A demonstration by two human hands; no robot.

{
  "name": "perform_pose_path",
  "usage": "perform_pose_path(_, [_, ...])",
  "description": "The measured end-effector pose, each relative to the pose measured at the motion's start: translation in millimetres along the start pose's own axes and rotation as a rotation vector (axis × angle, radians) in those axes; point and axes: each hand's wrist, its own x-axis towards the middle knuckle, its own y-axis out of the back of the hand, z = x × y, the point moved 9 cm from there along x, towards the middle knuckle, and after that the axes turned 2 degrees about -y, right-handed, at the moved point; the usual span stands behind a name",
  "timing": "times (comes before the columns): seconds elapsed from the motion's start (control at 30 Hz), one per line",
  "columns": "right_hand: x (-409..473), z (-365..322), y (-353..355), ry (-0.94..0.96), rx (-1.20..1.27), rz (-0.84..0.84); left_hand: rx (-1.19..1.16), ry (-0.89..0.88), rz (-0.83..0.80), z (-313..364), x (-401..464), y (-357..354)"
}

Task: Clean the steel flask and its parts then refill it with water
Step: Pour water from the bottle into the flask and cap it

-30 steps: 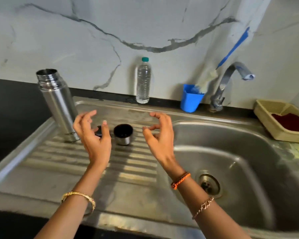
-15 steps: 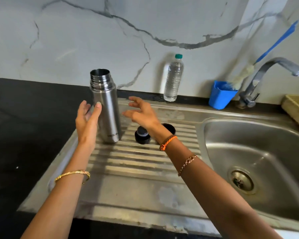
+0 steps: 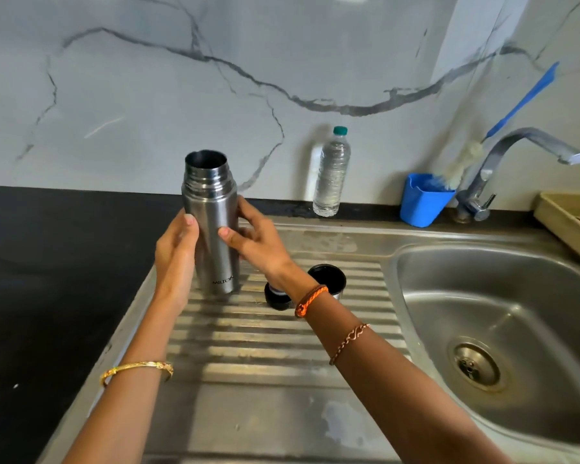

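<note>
The steel flask [image 3: 213, 226] stands upright and uncapped at the far left of the ribbed drainboard [image 3: 265, 339]. My left hand [image 3: 175, 256] grips its left side and my right hand [image 3: 258, 242] grips its right side, thumbs on the front. Just right of the flask, partly hidden by my right wrist, lie its black stopper [image 3: 277, 298] and its cup lid [image 3: 329, 279], the lid mouth up. A clear water bottle [image 3: 331, 172] with a green cap stands against the wall behind.
The sink basin [image 3: 503, 316] with its drain lies to the right, the tap [image 3: 516, 155] above its back edge. A blue cup [image 3: 422, 199] holds a blue-handled bottle brush [image 3: 503, 115]. A beige tray [image 3: 566, 222] sits far right. Black counter [image 3: 47, 279] spreads left.
Both hands have closed in from either side and now grip the flask. The camera has swung left, so the sink shifted right in view.
</note>
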Motion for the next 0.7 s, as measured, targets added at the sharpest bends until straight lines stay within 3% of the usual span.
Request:
perform_pose_path(0.17, [2, -31, 52, 0.114, -0.006, 0.118, -0.010, -0.081, -0.123, 31, 20, -50])
perform_pose_path(0.47, [-6, -14, 171, 0.094, -0.130, 0.296, -0.077, 0.023, -0.393, 1, 23, -183])
perform_pose_path(0.7, [-6, 12, 185, 0.064, -0.145, 0.294, -0.047, 0.098, -0.419, -25, 21, -195])
